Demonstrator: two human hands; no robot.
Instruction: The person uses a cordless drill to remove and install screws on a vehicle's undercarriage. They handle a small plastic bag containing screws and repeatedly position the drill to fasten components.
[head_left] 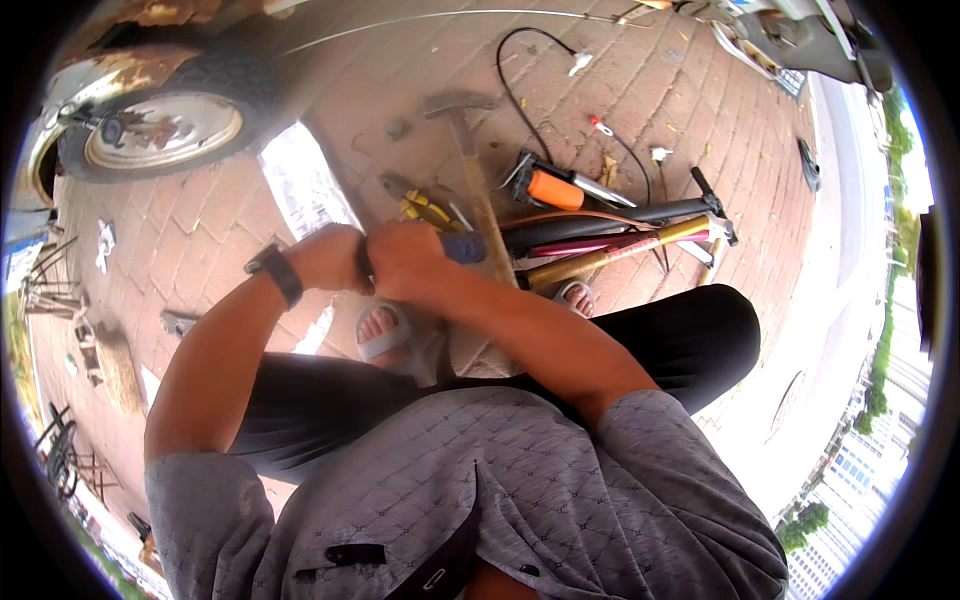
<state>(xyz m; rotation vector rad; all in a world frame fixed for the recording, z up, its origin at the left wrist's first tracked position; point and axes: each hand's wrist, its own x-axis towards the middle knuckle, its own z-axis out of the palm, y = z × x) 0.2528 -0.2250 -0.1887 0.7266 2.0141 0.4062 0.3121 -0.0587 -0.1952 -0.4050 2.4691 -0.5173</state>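
My left hand and my right hand meet in front of me, both with curled fingers around something dark that they mostly hide. A dark blue cylindrical piece shows just right of my right hand; whether it is held is unclear. Yellow-and-black pliers lie just beyond my hands. A long-handled hammer lies beside them, and a white sheet lies at left. Right of my hands are an orange-and-black pump-like tool and long handled tools.
A rusty vehicle's wheel stands at the upper left on brick paving. Black hoses lie above the tools. Metal frames are at the far left. Part of another vehicle is at the upper right, beside a road.
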